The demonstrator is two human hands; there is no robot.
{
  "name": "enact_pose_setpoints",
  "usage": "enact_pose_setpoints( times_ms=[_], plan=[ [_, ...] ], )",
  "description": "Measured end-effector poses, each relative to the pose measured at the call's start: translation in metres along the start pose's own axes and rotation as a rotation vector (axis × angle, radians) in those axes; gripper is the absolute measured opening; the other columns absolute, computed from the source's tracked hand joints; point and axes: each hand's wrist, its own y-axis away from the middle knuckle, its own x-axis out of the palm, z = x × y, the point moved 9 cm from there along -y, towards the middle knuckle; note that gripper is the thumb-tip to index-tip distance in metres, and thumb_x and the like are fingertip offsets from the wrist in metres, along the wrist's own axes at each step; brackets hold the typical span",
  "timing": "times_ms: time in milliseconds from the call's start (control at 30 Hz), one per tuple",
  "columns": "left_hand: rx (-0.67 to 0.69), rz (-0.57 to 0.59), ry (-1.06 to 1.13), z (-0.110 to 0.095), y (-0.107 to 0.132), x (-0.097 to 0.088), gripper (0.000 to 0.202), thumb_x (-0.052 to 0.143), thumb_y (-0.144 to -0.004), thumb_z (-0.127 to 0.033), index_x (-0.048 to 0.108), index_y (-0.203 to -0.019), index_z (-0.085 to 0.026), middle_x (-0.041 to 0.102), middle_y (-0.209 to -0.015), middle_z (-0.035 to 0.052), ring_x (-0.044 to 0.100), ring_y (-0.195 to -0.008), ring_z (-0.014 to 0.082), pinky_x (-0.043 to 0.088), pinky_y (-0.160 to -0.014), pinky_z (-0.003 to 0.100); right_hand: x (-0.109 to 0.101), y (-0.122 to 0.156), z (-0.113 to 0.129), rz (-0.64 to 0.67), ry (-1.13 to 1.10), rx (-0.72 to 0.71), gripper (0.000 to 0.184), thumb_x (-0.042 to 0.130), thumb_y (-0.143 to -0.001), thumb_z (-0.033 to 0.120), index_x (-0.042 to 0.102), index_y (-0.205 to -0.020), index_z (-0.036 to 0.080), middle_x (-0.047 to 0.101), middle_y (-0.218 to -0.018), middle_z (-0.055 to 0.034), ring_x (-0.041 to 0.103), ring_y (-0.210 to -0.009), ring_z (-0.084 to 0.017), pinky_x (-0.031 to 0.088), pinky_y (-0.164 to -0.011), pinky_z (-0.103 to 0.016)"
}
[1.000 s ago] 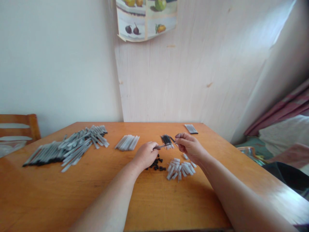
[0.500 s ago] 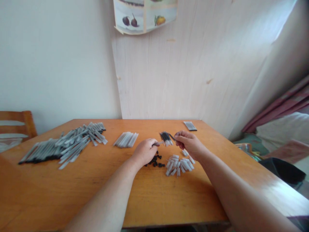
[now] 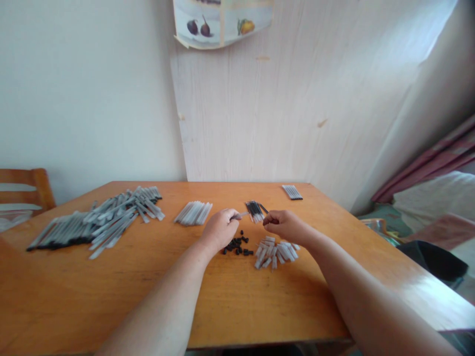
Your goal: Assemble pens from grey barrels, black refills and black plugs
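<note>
My left hand (image 3: 218,230) is closed round a thin grey tube (image 3: 241,215) whose end sticks out to the right. My right hand (image 3: 284,226) pinches a thin dark stick at its left fingertips, close to the tube's end. Both hands hover over the orange wooden table (image 3: 148,277). Under them lie small black plugs (image 3: 237,245) and a heap of short grey caps (image 3: 274,251). Just behind the fingers is a small bunch of black-tipped sticks (image 3: 255,210).
A big heap of long grey pens (image 3: 96,222) covers the table's left. A neat row of pale tubes (image 3: 193,212) lies mid-table, and a small dark bundle (image 3: 292,192) at the far right. A wooden chair (image 3: 22,190) stands left; bedding (image 3: 430,198) is at right.
My right hand has dropped lower and moved left, nearer the tube's end. The left hand holds the tube much as before. The camera view has tilted slightly.
</note>
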Motion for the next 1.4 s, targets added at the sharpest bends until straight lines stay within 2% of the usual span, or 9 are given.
enact_pose_setpoints(
  times_ms=[200, 400, 600, 867, 1000, 1133, 1267, 1400],
  plan=[
    [-0.004, 0.021, -0.051, 0.001, 0.000, 0.002, 0.020, 0.049, -0.081, -0.019, 0.068, -0.088, -0.021, 0.071, -0.090, 0.0039, 0.062, -0.085, 0.0181, 0.044, -0.076, 0.028, 0.026, 0.000, 0.028, 0.066, 0.208, -0.151, 0.017, 0.057, -0.078, 0.027, 0.072, -0.085, 0.022, 0.066, -0.074, -0.0006, 0.057, -0.068, -0.013, 0.038, -0.062, -0.024],
    [-0.018, 0.022, -0.083, 0.003, 0.000, 0.003, 0.021, 0.049, -0.081, -0.017, 0.067, -0.090, -0.021, 0.070, -0.092, 0.0033, 0.061, -0.087, 0.0168, 0.045, -0.078, 0.027, 0.039, 0.003, 0.041, 0.057, 0.388, -0.160, 0.024, 0.060, -0.081, 0.042, 0.073, -0.088, 0.023, 0.069, -0.084, -0.0055, 0.061, -0.078, -0.018, 0.039, -0.065, -0.027],
    [-0.012, 0.024, -0.095, 0.001, 0.000, 0.003, 0.020, 0.049, -0.081, -0.017, 0.067, -0.089, -0.021, 0.070, -0.092, 0.0032, 0.061, -0.087, 0.0167, 0.045, -0.077, 0.027, 0.049, 0.001, 0.035, 0.103, 0.398, -0.133, 0.015, 0.061, -0.079, 0.034, 0.072, -0.085, 0.024, 0.069, -0.081, -0.0044, 0.062, -0.077, -0.018, 0.039, -0.064, -0.027],
    [0.002, 0.007, -0.081, 0.001, 0.000, 0.002, 0.020, 0.048, -0.080, -0.017, 0.066, -0.087, -0.021, 0.069, -0.090, 0.0030, 0.061, -0.086, 0.0167, 0.045, -0.077, 0.027, 0.049, 0.000, 0.031, 0.087, 0.280, -0.099, 0.009, 0.066, -0.069, 0.024, 0.067, -0.078, 0.022, 0.066, -0.074, -0.0018, 0.056, -0.065, -0.014, 0.033, -0.054, -0.024],
    [0.006, 0.009, -0.070, 0.001, 0.001, 0.002, 0.020, 0.048, -0.080, -0.016, 0.066, -0.086, -0.021, 0.070, -0.090, 0.0028, 0.061, -0.087, 0.0167, 0.044, -0.077, 0.027, 0.041, -0.003, 0.031, 0.035, 0.128, -0.097, 0.008, 0.062, -0.067, 0.017, 0.062, -0.074, 0.020, 0.060, -0.065, 0.0009, 0.050, -0.059, -0.012, 0.031, -0.052, -0.023],
    [-0.002, 0.022, -0.047, -0.002, 0.001, 0.003, 0.022, 0.048, -0.079, -0.016, 0.067, -0.088, -0.021, 0.070, -0.092, 0.0026, 0.062, -0.088, 0.0167, 0.045, -0.077, 0.027, 0.021, -0.007, 0.027, -0.110, -0.170, -0.056, 0.006, 0.058, -0.070, 0.019, 0.058, -0.076, 0.019, 0.053, -0.061, 0.0035, 0.045, -0.057, -0.010, 0.031, -0.051, -0.023],
    [-0.037, 0.042, -0.026, -0.003, 0.001, 0.004, 0.022, 0.049, -0.080, -0.018, 0.068, -0.089, -0.021, 0.071, -0.092, 0.0026, 0.062, -0.087, 0.0169, 0.045, -0.076, 0.027, 0.011, -0.007, 0.019, -0.177, -0.543, -0.007, 0.010, 0.060, -0.071, 0.021, 0.056, -0.079, 0.018, 0.056, -0.068, 0.0026, 0.047, -0.060, -0.010, 0.036, -0.055, -0.023],
    [-0.051, 0.067, 0.024, -0.005, 0.001, 0.006, 0.023, 0.048, -0.079, -0.017, 0.069, -0.091, -0.020, 0.072, -0.092, 0.0024, 0.063, -0.087, 0.0162, 0.045, -0.076, 0.026, 0.011, -0.004, 0.019, -0.176, -0.730, 0.019, 0.016, 0.065, -0.070, 0.024, 0.056, -0.081, 0.019, 0.062, -0.072, 0.0001, 0.051, -0.060, -0.011, 0.039, -0.055, -0.024]
  ],
)
